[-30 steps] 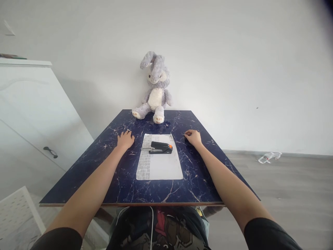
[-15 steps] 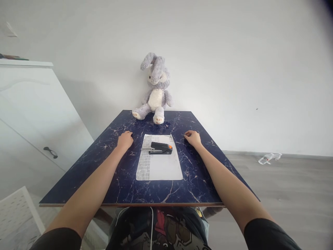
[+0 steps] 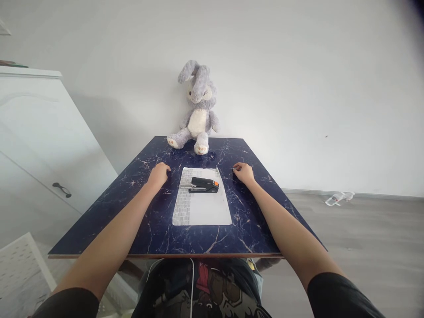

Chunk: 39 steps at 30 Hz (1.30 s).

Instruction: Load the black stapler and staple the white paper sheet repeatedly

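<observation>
A black stapler with an orange patch at its right end lies sideways on a sheet of paper. A thin silvery part sticks out to its left. The paper carries a printed brick-like pattern along its left side and is otherwise mostly white. My left hand rests on the table left of the paper, its fingers loosely bent and holding nothing I can see. On the other side, my right hand rests likewise, with thumb and fingers slightly apart. Neither hand touches the paper or the stapler.
The dark blue marbled table stands against a pale wall. A grey plush rabbit sits at its far edge. To the left is a white cabinet with a dark handle. Clear plastic packaging lies on the floor at right.
The view has tilted slightly, so everything sits a little higher. Both hands stay beside the paper, and the stapler and paper keep their places on the table.
</observation>
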Tool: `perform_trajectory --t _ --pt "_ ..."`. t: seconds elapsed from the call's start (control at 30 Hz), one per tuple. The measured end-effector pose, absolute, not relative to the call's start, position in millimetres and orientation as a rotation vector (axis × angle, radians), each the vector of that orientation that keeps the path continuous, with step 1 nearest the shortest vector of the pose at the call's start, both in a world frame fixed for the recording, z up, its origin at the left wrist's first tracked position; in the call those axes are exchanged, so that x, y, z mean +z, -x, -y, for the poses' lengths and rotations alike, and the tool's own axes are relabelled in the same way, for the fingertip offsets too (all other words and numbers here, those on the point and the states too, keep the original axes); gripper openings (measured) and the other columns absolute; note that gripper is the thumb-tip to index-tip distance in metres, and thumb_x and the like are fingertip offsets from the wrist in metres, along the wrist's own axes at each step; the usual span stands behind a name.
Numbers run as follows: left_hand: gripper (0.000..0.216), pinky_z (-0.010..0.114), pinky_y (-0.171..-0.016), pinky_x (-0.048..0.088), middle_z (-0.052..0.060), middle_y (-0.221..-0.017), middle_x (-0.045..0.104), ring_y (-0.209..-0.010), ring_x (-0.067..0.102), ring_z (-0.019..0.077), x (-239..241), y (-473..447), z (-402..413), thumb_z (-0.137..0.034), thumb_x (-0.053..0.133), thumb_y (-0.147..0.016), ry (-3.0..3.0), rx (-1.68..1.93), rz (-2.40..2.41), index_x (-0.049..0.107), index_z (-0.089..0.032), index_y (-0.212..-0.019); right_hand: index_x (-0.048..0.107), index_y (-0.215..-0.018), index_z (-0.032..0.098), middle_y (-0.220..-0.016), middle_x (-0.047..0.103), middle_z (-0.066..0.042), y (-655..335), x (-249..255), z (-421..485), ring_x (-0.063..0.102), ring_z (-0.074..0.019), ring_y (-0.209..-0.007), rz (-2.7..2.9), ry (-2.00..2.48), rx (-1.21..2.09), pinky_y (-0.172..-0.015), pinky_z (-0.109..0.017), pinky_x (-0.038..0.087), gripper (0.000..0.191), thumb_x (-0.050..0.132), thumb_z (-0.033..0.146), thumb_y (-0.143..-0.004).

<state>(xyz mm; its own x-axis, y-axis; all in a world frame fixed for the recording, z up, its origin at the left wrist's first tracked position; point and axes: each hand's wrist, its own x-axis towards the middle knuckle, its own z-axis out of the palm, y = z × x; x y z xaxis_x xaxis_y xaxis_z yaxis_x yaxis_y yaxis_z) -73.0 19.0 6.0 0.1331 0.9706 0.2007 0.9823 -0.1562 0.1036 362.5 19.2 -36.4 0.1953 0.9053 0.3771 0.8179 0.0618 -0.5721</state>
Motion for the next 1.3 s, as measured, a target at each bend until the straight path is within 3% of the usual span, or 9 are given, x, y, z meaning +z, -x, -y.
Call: perform_trajectory --t 0.17,0.3,0.43,0.53,0.67,0.77,0.97,1.3 --pt "0.044 0.034 -0.099 0.055 0.010 -0.119 0.072 -0.108 0.071 0.0271 10 69 -14 0.001 0.060 -0.079 2.304 -0.341 2.028 0.082 -0.023 -0.109 0.076 -0.100 0.021 -0.094 0.079 -0.005 -364 -33 -20 0.071 -0.0219 -0.089 1.605 1.682 0.100 -0.094 -0.034 0.053 0.020 0.064 0.022 -0.084" --pt "0.032 0.035 -0.101 0.054 0.010 -0.118 0.071 -0.111 0.069 0.0271 13 65 -10 -0.012 0.059 -0.088 2.257 -0.363 2.048 0.081 -0.025 -0.108 0.076 -0.097 0.021 -0.095 0.078 -0.005 -364 -35 -22 0.071 -0.0223 -0.088 1.635 1.651 0.089 -0.094 -0.035 0.053 0.018 0.065 0.022 -0.083" --pt "0.031 0.044 -0.095 0.057 0.018 -0.127 0.066 -0.116 0.066 0.0364 16 64 -4 -0.029 0.060 -0.092 2.129 -0.354 2.149 0.078 -0.020 -0.116 0.076 -0.086 0.022 -0.084 0.077 -0.003 -363 -38 -22 0.070 -0.0214 -0.082 1.686 1.652 0.120 -0.087 -0.032 0.053 0.014 0.067 0.017 -0.078" --pt "0.041 0.050 -0.085 0.059 0.026 -0.128 0.065 -0.110 0.069 0.0432 17 65 -1 -0.038 0.064 -0.091 2.042 -0.280 2.312 0.074 -0.014 -0.122 0.077 -0.091 0.022 -0.089 0.078 -0.003 -363 -37 -22 0.070 -0.0208 -0.084 1.679 1.641 0.107 -0.092 -0.033 0.052 0.016 0.066 0.017 -0.081" --pt "0.031 0.048 -0.091 0.058 0.022 -0.111 0.075 -0.107 0.072 0.0403 14 65 -1 -0.025 0.064 -0.090 2.148 -0.272 2.270 0.075 -0.014 -0.116 0.076 -0.098 0.021 -0.097 0.079 -0.004 -363 -36 -22 0.070 -0.0220 -0.089 1.662 1.642 0.084 -0.097 -0.036 0.051 0.018 0.065 0.022 -0.085" --pt "0.027 0.039 -0.098 0.056 0.015 -0.113 0.077 -0.111 0.072 0.0324 12 62 -4 -0.015 0.062 -0.088 2.251 -0.330 2.165 0.077 -0.018 -0.111 0.077 -0.094 0.021 -0.091 0.078 -0.004 -362 -36 -22 0.070 -0.0222 -0.087 1.685 1.659 0.105 -0.094 -0.035 0.052 0.016 0.067 0.019 -0.082" --pt "0.036 0.027 -0.089 0.056 0.005 -0.107 0.079 -0.102 0.074 0.0210 10 57 -6 -0.002 0.054 -0.087 2.436 -0.378 2.012 0.079 -0.024 -0.102 0.076 -0.096 0.022 -0.092 0.079 -0.004 -363 -37 -22 0.071 -0.0216 -0.086 1.677 1.681 0.116 -0.093 -0.034 0.053 0.017 0.067 0.019 -0.083" --pt "0.054 0.030 -0.089 0.055 0.009 -0.119 0.072 -0.108 0.071 0.0249 9 53 -2 0.001 0.060 -0.076 2.582 -0.282 1.837 0.074 -0.025 -0.122 0.076 -0.097 0.020 -0.092 0.079 -0.004 -363 -38 -23 0.071 -0.0223 -0.089 1.704 1.701 0.112 -0.096 -0.035 0.052 0.019 0.066 0.016 -0.081"
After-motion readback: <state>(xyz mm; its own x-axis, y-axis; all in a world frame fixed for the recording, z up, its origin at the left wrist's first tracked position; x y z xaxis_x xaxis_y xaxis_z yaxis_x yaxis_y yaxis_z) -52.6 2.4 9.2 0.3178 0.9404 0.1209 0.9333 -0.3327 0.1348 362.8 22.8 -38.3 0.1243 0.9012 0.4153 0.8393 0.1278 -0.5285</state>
